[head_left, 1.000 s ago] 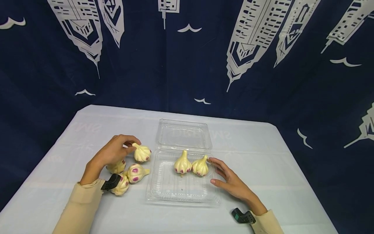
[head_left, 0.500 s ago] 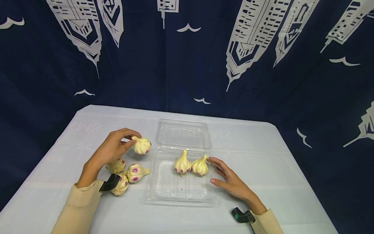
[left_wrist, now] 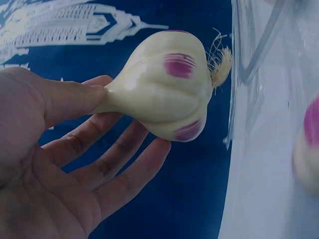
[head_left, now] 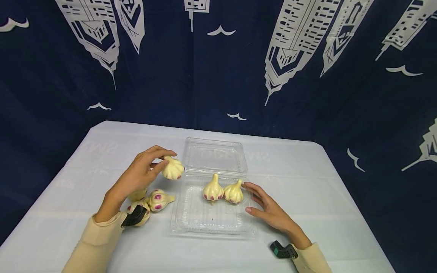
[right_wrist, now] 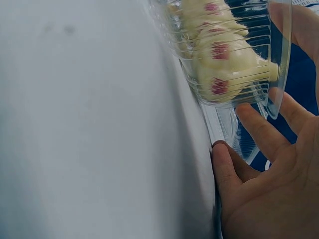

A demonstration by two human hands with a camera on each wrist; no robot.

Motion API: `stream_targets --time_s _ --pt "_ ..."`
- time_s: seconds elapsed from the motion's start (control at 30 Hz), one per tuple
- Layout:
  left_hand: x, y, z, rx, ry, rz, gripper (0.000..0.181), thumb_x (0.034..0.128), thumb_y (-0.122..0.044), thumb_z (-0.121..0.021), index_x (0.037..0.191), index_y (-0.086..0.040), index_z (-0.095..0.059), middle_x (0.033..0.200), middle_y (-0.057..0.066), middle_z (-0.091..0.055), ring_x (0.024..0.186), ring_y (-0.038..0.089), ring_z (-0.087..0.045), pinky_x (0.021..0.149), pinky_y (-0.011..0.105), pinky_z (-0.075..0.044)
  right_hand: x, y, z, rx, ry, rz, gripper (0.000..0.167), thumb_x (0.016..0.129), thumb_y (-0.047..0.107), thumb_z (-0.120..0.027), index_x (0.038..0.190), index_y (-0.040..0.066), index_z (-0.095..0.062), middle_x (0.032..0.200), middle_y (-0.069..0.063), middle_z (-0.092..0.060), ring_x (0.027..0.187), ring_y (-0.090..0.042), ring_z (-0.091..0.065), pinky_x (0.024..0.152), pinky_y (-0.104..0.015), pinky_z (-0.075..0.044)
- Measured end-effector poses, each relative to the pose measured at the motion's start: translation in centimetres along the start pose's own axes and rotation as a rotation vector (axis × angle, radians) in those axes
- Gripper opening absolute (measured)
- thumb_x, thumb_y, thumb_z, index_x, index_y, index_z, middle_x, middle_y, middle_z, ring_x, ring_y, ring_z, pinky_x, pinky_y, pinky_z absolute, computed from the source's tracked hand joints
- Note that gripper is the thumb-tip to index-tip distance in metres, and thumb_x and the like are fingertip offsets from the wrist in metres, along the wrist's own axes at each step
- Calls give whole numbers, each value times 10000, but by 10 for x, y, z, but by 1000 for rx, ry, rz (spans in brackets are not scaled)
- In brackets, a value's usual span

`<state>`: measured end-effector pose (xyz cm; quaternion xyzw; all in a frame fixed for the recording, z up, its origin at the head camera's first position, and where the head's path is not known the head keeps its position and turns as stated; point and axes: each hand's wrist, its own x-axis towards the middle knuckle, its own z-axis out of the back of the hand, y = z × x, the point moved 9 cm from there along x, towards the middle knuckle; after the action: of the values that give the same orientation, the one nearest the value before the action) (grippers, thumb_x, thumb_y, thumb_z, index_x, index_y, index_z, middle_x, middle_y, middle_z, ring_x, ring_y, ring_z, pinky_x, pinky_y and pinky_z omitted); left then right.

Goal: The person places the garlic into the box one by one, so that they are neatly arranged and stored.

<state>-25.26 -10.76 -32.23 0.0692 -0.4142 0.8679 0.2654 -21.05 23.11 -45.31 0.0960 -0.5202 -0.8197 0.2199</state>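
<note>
Our right hand (head_left: 271, 214), fingers loosely stretched, touches the clear box (head_left: 194, 222); pushing harder could slide that thin plastic and topple its contents. Farther on, our left hand (head_left: 143, 173) pinches a garlic bulb (head_left: 173, 169) by the stem, just beside the box's far left corner; a slipping pinch could drop it, or a low path snag the rim. We count six bulbs: three on the counter (head_left: 307, 189), two in the box, one held; then one box and, beyond, one lid (head_left: 215, 156).

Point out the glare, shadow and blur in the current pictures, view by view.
Head: even light, faint glints along the box; left wrist: dimmer, bluish, the held garlic fairly crisp, the edge garlic soft; right wrist: the table lacks detail and bears a soft dark band.
</note>
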Motion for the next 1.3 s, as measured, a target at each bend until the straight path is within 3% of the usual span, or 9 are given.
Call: stream_targets --time_s 0.27,0.43,0.67,0.9,1.3 --pt "2 -13 -18 -42 41 -34 284 1001 -42 -586 1266 -112 -658 1204 24 -639 1128 209 -611 876 376 -583 0 1 -1 16 -1 -10 724 949 123 -688 1542 291 -308 1608 -16 -329 1441 13 -309 1130 -117 -286" --pt "3 -17 -32 -74 57 -67 346 974 18 -596 1301 -97 -603 1250 52 -633 1073 226 -614 830 336 -592 -1 1 -1 21 0 -10 727 948 113 -687 1543 291 -308 1611 -23 -328 1443 14 -305 1130 -112 -284" --pt "6 -14 -49 -103 106 -53 204 980 -61 -630 1169 -135 -604 1138 38 -663 1057 215 -644 827 366 -576 -1 1 -1 19 -1 -11 727 950 107 -683 1541 301 -308 1610 -15 -331 1443 19 -304 1128 -112 -285" --pt "8 -11 -68 -133 171 -59 215 982 -52 -620 1196 -44 -641 1197 111 -675 1020 209 -646 802 307 -580 -1 0 0 14 -2 -17 723 951 116 -685 1539 309 -311 1607 -8 -337 1443 17 -306 1126 -113 -285" --pt "10 -5 -79 -79 176 -89 226 954 -9 -635 1175 -26 -682 1129 132 -715 911 185 -659 775 308 -564 -1 1 0 15 -3 -12 723 948 113 -687 1538 303 -316 1605 -9 -341 1442 13 -308 1127 -113 -284"
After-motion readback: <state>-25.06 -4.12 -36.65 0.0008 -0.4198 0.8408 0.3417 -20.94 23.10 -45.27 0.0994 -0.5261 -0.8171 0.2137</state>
